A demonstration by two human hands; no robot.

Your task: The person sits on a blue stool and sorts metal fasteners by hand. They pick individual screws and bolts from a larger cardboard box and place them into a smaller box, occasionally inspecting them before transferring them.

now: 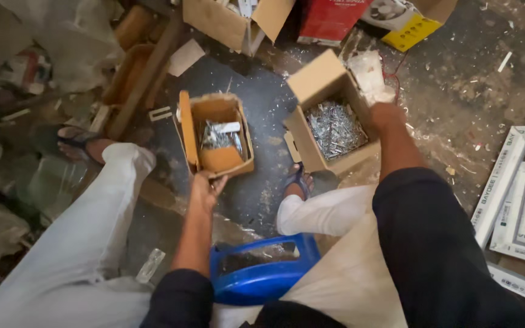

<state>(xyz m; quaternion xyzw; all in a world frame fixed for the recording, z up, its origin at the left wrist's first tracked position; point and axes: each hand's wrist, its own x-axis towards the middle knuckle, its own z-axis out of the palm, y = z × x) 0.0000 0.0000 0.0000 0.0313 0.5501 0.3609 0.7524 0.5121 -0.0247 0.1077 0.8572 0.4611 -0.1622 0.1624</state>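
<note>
My left hand (206,187) grips the near rim of a small open cardboard box (242,159) on the dark floor; shiny metal brackets (220,135) lie inside it. My right hand (384,112) reaches past a second open cardboard box (311,146) filled with silvery screws (335,129). That hand touches a crumpled white plastic bag (369,74) at the box's far right corner; the fingers are hidden, so I cannot tell whether they hold it. I sit on a blue plastic stool (262,276), legs in white trousers spread to either side.
White window frame sections (521,200) lie at the right. More cardboard boxes (232,21), a red carton (329,18) and a yellow package (411,30) stand at the back. Wooden pieces (135,79) and plastic sheeting (7,200) crowd the left. Debris litters the floor.
</note>
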